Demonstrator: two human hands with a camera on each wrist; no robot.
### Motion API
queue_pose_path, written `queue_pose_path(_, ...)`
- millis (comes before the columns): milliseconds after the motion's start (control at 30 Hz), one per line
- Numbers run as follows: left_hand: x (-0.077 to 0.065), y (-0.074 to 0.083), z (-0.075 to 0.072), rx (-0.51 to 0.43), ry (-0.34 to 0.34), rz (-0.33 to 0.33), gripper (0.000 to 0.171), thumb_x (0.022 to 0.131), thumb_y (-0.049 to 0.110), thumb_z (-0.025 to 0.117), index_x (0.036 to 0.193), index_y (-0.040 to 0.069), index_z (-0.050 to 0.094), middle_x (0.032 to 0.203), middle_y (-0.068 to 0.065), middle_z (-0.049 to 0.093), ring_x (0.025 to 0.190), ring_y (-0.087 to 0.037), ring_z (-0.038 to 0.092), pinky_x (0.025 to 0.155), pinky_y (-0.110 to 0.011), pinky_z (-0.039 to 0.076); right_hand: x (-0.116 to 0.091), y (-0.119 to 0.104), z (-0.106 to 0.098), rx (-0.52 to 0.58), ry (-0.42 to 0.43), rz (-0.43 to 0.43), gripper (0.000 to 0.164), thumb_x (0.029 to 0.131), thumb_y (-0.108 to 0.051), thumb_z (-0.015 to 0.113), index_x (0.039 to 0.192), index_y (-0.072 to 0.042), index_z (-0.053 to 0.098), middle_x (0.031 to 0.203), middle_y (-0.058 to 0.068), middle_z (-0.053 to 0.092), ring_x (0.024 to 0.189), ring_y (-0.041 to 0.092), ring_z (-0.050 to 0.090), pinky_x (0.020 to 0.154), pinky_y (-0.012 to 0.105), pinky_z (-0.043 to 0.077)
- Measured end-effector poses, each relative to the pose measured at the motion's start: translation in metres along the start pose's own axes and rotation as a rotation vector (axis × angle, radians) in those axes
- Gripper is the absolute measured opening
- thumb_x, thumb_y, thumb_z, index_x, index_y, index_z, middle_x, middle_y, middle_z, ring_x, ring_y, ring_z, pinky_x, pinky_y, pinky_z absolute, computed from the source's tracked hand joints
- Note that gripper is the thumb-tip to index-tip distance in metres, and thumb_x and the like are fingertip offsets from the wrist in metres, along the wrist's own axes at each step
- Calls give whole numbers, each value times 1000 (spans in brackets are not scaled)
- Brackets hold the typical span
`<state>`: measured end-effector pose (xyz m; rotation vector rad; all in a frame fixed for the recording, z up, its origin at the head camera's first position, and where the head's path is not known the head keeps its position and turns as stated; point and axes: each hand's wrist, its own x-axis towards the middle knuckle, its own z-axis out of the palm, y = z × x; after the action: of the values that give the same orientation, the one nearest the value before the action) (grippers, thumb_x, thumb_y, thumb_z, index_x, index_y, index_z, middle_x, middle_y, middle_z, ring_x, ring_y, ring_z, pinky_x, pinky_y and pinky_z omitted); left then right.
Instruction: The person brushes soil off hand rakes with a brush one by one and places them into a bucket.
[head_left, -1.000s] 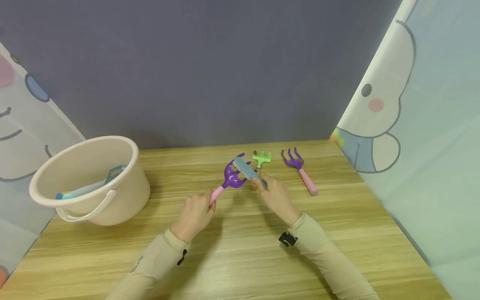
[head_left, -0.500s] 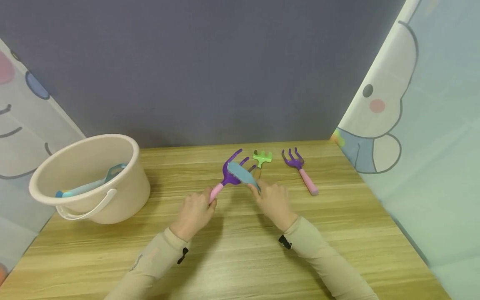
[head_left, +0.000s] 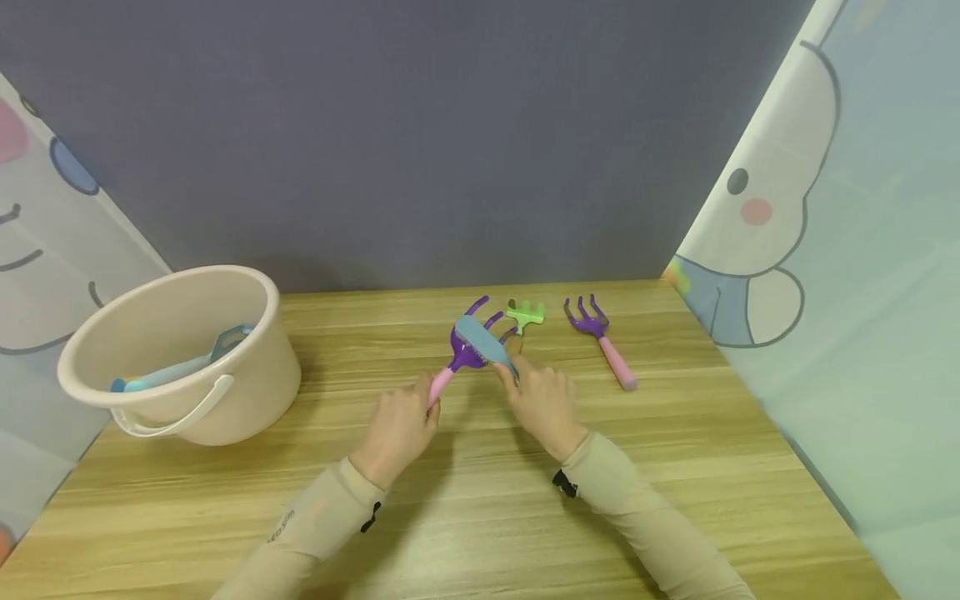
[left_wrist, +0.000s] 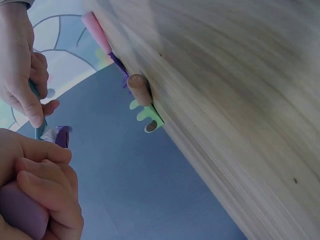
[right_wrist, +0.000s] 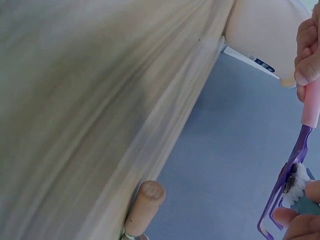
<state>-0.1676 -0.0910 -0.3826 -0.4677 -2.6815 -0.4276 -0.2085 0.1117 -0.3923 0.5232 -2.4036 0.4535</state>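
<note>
My left hand [head_left: 397, 425] grips the pink handle of a purple hand rake [head_left: 467, 357], its tines pointing away to the upper right. In my right hand [head_left: 546, 410] is a blue scrub brush [head_left: 482, 337], back up, lying across the rake's head. The right wrist view shows its white bristles [right_wrist: 300, 180], partly dark, against the purple rake head [right_wrist: 283, 182]. Both tools are held above the table. Curled fingers of the left hand [left_wrist: 47, 192] wrap the handle's end in the left wrist view.
Behind the brush lies a small green rake [head_left: 525, 314] with a wooden handle [left_wrist: 139, 90]. Right of it is a second purple rake [head_left: 617, 362] with a pink handle. At left stands a cream bucket [head_left: 262, 392] holding a light-blue tool [head_left: 176, 374]. Fabric screens surround the wooden table [head_left: 480, 517].
The brush has turned from showing its bristles sideways to bristles down on the rake head. My left hand and the rake have shifted slightly right.
</note>
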Motion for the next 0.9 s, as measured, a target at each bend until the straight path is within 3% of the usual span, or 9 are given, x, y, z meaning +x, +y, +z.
queue_pose_path(133,-1,0,0,-3,-11,-6,22,79,9,66,93,-4,55,52,-4,48,38,-8,36,34,-14,27,1,-1,1,33,-29,34,31,90,-33,56,87,-5,66,44,-8,36,35,1,21,32,14,17)
queue_pose_path(367,-1,3,-5,-77,-57,-78,20,82,8,63,96,-4,56,52,-2,46,38,-9,37,32,-15,28,0,5,7,-194,144,-191,37,94,-36,47,93,-2,63,44,-3,39,33,6,25,29,21,18)
queue_pose_path(467,-2,2,-6,-120,-70,-108,18,84,9,61,95,-4,56,51,-1,44,37,-8,36,32,-15,28,-1,7,8,-193,164,-233,39,95,-37,43,93,-3,61,45,-3,41,34,6,27,29,20,18)
queue_pose_path(533,-3,1,-6,-137,-68,-112,18,84,9,61,96,-3,56,52,-1,43,38,-8,36,32,-16,28,-1,7,7,-147,129,-225,34,94,-36,47,87,-5,60,44,-5,39,34,4,26,30,18,17)
queue_pose_path(600,-4,-1,-6,-145,-66,-118,18,83,9,62,97,-3,57,53,-1,44,40,-9,37,33,-16,28,-1,6,5,-67,57,-185,28,91,-33,53,85,-6,60,44,-6,38,35,3,24,31,17,17)
queue_pose_path(700,-5,-3,-6,-145,-70,-121,20,83,9,63,99,-3,57,54,-1,45,41,-9,37,34,-17,29,0,5,1,136,-116,-45,25,90,-29,57,91,-4,64,46,-7,37,36,1,23,31,15,19)
queue_pose_path(800,-6,-4,-7,-145,-83,-119,21,83,9,63,100,-2,58,54,-1,46,41,-10,38,34,-17,29,1,5,-3,341,-265,123,30,92,-28,54,101,-2,65,48,-6,38,36,1,23,32,15,21)
queue_pose_path(900,-5,-4,-9,-151,-93,-118,21,83,9,63,100,-2,57,54,-1,46,40,-9,38,34,-17,29,3,5,-7,471,-341,227,34,94,-31,50,101,-1,65,50,-4,39,37,1,25,34,16,24)
